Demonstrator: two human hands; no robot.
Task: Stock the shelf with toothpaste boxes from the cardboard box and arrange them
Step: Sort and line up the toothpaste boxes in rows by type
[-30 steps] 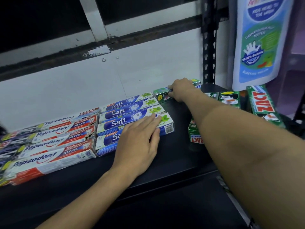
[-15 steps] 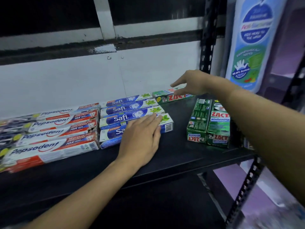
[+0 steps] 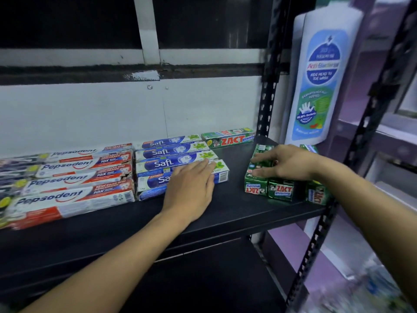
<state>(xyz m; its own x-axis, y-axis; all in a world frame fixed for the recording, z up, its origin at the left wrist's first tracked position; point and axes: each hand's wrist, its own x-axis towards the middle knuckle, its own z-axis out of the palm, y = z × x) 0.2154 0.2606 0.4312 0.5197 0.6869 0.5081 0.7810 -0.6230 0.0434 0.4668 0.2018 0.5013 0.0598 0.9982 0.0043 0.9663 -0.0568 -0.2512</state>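
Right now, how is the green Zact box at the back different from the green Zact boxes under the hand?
The lone Zact box lies sideways along the back wall, its long printed side facing us; the Zact group points front to back, showing its short ends. Nothing touches the lone box, while the right hand rests on the group. The lone box sits beside the Safi boxes; the group sits apart, near the shelf's front right corner. Both are green Zact whitening boxes.

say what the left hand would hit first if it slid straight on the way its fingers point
The left hand lies flat on the front Safi box, fingers aimed up and right. Sliding on, it would probably cross bare shelf and meet the lone Zact box at the back, though depth is uncertain.
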